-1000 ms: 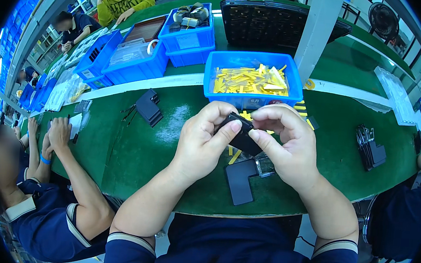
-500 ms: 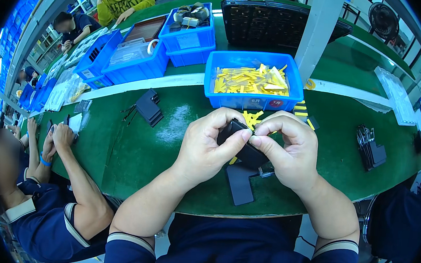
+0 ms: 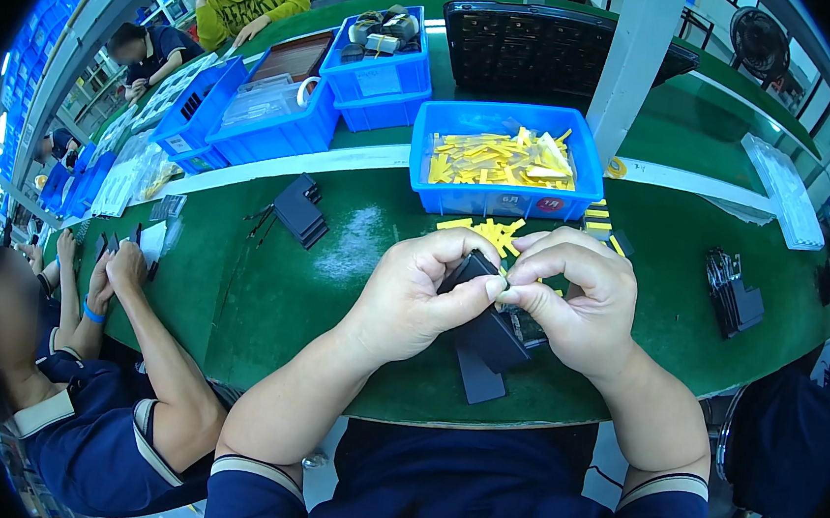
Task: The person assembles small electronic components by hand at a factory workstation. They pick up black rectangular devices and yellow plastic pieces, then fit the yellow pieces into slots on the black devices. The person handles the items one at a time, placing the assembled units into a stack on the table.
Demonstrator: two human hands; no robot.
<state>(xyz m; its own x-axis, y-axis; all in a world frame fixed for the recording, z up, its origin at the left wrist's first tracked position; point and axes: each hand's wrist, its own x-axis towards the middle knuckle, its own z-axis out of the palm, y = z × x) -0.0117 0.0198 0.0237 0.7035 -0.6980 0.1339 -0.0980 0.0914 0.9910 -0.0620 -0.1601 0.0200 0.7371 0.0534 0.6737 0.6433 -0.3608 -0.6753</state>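
Note:
My left hand grips a flat black plastic part, tilted above the green bench. The fingertips of my right hand are pinched together at the part's upper edge, against my left thumb. Whatever small thing they pinch is hidden. Beneath the held part, another flat black piece lies on the bench, partly covered. Just beyond my hands is a loose pile of small yellow strips.
Behind the pile stands a blue bin full of yellow strips. Black parts with wires lie to the left and right. More blue bins sit far left, near a metal post. A co-worker's arm is at left.
The held black part has tilted and shows more of its face below my hands. My right hand has shifted slightly right; its fingertips stay at the part's edge.

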